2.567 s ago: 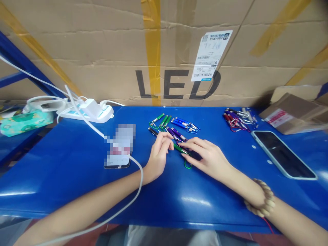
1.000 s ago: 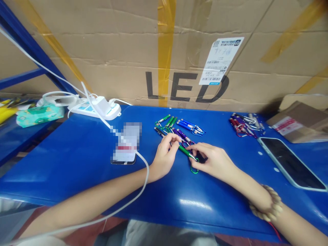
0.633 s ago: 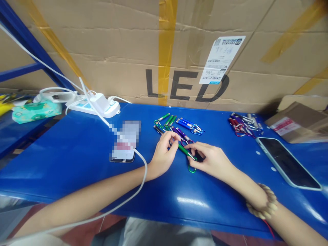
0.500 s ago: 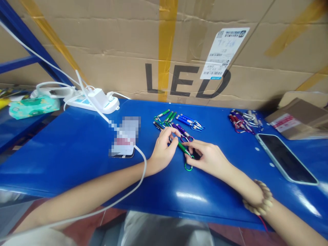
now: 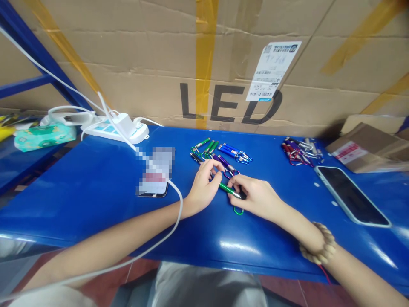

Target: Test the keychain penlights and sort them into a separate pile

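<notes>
A small green pen-shaped keychain light (image 5: 227, 189) with a green carabiner (image 5: 238, 210) lies between my hands on the blue table (image 5: 96, 187). My left hand (image 5: 204, 187) pinches its upper end with curled fingers. My right hand (image 5: 255, 197) pinches its lower end near the carabiner, and a bead bracelet (image 5: 318, 249) sits on that wrist. Just beyond my fingers lies a cluster of green, blue and purple keychain lights (image 5: 220, 153).
A second pile of red and purple keychain lights (image 5: 300, 150) lies at the back right, beside a dark phone (image 5: 349, 194) and a small cardboard parcel (image 5: 364, 147). Another phone (image 5: 155, 177) on a white cable lies left of my hands. A power strip (image 5: 115, 128) and tissue pack (image 5: 43, 135) sit far left; a big "LED" carton stands behind.
Both hands have stayed on the green light, shifting their fingers slightly along it; my right fingers have closed tighter near the carabiner. The view has wobbled a little.
</notes>
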Demonstrator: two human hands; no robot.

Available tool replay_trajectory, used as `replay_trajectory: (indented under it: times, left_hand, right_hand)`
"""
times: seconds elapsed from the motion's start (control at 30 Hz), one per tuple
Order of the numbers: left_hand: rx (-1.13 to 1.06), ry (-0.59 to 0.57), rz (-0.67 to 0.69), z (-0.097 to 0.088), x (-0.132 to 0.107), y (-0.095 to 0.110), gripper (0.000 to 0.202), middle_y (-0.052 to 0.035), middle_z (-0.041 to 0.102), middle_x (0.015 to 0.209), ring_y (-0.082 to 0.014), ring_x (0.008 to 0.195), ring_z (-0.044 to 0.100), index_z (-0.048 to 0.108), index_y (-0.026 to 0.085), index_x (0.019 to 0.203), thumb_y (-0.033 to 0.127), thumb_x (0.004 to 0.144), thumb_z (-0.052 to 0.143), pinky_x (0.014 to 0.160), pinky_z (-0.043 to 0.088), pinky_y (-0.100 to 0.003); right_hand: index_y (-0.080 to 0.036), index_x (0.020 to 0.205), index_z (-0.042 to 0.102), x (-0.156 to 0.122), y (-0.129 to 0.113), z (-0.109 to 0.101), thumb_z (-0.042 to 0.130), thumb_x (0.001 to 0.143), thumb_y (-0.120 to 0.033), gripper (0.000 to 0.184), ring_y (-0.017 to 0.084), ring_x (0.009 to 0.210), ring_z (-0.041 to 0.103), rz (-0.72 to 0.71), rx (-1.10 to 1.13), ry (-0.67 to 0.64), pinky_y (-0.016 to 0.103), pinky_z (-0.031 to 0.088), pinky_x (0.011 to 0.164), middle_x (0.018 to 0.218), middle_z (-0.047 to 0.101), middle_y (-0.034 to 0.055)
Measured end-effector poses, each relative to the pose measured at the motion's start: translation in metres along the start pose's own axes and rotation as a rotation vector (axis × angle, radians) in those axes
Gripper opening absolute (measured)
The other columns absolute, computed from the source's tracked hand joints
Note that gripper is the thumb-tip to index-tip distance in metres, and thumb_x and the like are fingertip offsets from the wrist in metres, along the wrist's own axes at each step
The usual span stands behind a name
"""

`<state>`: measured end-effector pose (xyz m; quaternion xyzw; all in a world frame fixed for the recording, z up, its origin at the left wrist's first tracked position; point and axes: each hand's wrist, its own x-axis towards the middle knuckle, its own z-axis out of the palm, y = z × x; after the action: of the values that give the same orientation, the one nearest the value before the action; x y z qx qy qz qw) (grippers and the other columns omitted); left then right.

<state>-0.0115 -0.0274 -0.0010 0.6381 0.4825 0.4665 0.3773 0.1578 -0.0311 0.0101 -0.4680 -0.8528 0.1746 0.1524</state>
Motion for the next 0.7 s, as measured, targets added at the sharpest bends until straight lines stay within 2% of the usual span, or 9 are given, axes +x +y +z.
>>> replay_trajectory:
  times: [0.13,0.23,0.37,0.47,0.6,0.7]
  left_hand:
    - [0.011,-0.021,-0.008,0.0006,0.0003,0.0011,0.008,0.0002,0.051,0.083,-0.0132,0.074,0.047,0.048,0.020,0.080,0.012,0.079,0.046,0.065,0.036,-0.025]
    - [0.035,-0.013,0.010,0.0020,0.0005,0.0015,0.005,0.0012,0.051,0.078,-0.0122,0.070,0.047,0.048,0.019,0.079,0.017,0.078,0.052,0.064,0.036,-0.025]
    - [0.003,-0.002,0.000,0.0036,0.0003,0.0015,0.010,0.0041,0.048,0.068,-0.0101,0.063,0.044,0.046,0.020,0.078,0.021,0.078,0.056,0.062,0.035,-0.023]
    - [-0.065,-0.056,-0.025,0.0037,-0.0007,0.0003,0.009,0.0065,0.045,0.060,-0.0086,0.056,0.042,0.044,0.020,0.079,0.023,0.082,0.052,0.056,0.033,-0.022]
    - [-0.114,-0.120,-0.066,0.0027,-0.0024,-0.0010,0.010,0.0099,0.035,0.049,-0.0075,0.046,0.034,0.041,0.021,0.082,0.027,0.087,0.047,0.049,0.026,-0.021]
    - [-0.132,-0.122,-0.084,0.0023,-0.0023,-0.0001,0.010,0.0102,0.036,0.049,-0.0074,0.046,0.034,0.040,0.021,0.085,0.028,0.088,0.047,0.048,0.025,-0.021]
  right_hand:
    - [-0.021,0.082,0.056,-0.0010,-0.0005,0.0003,0.058,0.080,-0.026,0.006,0.011,0.059,0.058,-0.068,-0.032,0.034,0.020,0.039,0.055,0.075,0.062,-0.0027]
    - [-0.021,0.084,0.057,-0.0023,0.0017,0.0012,0.055,0.086,-0.035,0.015,0.010,0.057,0.058,-0.116,-0.052,0.118,0.019,0.038,0.050,0.073,0.063,-0.0016]
    - [-0.022,0.087,0.059,-0.0043,0.0052,0.0034,0.057,0.085,-0.038,0.017,0.009,0.050,0.057,-0.118,-0.033,0.252,0.019,0.038,0.049,0.067,0.064,-0.0026]
    - [-0.022,0.083,0.058,-0.0049,0.0048,0.0039,0.060,0.083,-0.037,0.015,0.009,0.046,0.056,-0.109,-0.016,0.307,0.018,0.038,0.046,0.062,0.063,-0.0041]
    - [-0.021,0.084,0.056,-0.0043,0.0030,0.0031,0.060,0.082,-0.035,0.014,0.008,0.044,0.055,-0.095,0.007,0.292,0.017,0.037,0.044,0.061,0.063,-0.0052]
    - [-0.021,0.090,0.057,-0.0037,0.0044,0.0029,0.058,0.085,-0.037,0.016,0.009,0.050,0.059,-0.093,0.021,0.239,0.018,0.039,0.047,0.069,0.066,-0.0038]
